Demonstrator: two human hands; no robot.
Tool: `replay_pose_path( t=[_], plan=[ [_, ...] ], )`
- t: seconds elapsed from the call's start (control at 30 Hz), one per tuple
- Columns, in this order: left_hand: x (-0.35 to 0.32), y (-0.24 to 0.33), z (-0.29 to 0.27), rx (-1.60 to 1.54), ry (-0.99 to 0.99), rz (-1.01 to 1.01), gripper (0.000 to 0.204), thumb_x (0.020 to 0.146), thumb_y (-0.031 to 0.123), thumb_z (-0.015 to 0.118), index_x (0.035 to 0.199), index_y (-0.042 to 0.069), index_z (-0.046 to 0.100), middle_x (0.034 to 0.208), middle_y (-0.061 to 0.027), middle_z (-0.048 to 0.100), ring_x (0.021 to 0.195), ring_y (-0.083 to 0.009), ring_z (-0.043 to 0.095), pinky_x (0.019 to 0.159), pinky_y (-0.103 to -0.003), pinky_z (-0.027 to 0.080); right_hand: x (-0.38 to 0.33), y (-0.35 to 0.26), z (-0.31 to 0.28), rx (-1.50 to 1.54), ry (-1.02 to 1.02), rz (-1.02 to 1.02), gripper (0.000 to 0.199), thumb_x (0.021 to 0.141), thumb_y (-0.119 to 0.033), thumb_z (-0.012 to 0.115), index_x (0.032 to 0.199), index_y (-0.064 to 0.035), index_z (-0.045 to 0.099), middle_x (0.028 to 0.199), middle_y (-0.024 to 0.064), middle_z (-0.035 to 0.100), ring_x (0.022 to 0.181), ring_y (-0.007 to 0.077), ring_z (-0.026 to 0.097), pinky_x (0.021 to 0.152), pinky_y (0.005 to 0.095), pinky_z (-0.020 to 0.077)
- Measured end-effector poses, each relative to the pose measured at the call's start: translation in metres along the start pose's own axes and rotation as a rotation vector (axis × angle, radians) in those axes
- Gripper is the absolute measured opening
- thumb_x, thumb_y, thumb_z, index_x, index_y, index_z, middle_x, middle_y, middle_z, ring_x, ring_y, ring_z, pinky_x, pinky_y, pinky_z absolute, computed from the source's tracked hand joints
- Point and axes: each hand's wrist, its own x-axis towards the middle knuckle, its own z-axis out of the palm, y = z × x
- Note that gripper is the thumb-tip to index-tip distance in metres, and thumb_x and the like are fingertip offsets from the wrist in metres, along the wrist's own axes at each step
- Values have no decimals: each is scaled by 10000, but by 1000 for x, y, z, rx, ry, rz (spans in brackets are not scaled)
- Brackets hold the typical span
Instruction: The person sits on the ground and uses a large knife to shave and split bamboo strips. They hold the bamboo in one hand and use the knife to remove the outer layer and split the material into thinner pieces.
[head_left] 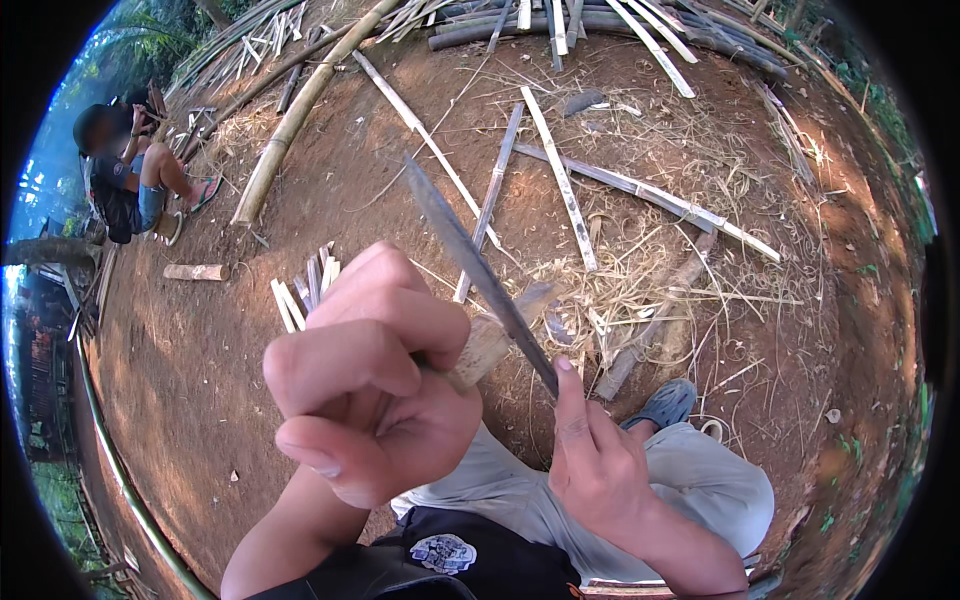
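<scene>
My left hand is a closed fist around the pale wooden handle of a long dark knife. Its blade rises up and to the left, raised toward the camera. My right hand sits lower right, its thumb touching the blade near the handle, fingers curled below. Whether it holds anything else is hidden. Both hands hover over my lap in light grey trousers.
Split bamboo strips and shavings lie scattered on the bare red earth. A thick bamboo pole lies upper left. A short bundle of cut sticks lies by my fist. Another person sits at far left. My foot wears a blue sandal.
</scene>
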Motion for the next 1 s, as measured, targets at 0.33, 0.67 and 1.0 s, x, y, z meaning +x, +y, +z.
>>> replay_pose_path(
  t=[0.33, 0.67, 1.0],
  plan=[
    [2, 9, -1, 32, -43, -49, 511, 1074, 486, 169, 790, 105, 355, 553, -141, 523, 472, -201, 410, 530, -349, 358, -1, -2, 3, 72, 90, -4, 685, 732, 60, 589, 1408, 97, 486, 773, 89, 547, 546, 187, 574, 469, 324, 509],
    [-3, 10, 3, -1, -10, -60, 510, 1077, 495, 193, 779, 110, 344, 581, -170, 546, 492, -225, 423, 551, -371, 396, -1, -2, -5, -26, 175, -76, 718, 712, 48, 587, 1418, 113, 470, 768, 71, 528, 525, 171, 536, 465, 297, 501],
    [-5, 9, 0, 13, -24, -59, 483, 1082, 472, 192, 802, 111, 346, 611, -132, 551, 508, -219, 434, 571, -377, 374, -7, -2, -8, -31, 249, -105, 653, 742, 74, 577, 1389, 120, 501, 767, 104, 556, 555, 183, 567, 481, 305, 501]
  ],
)
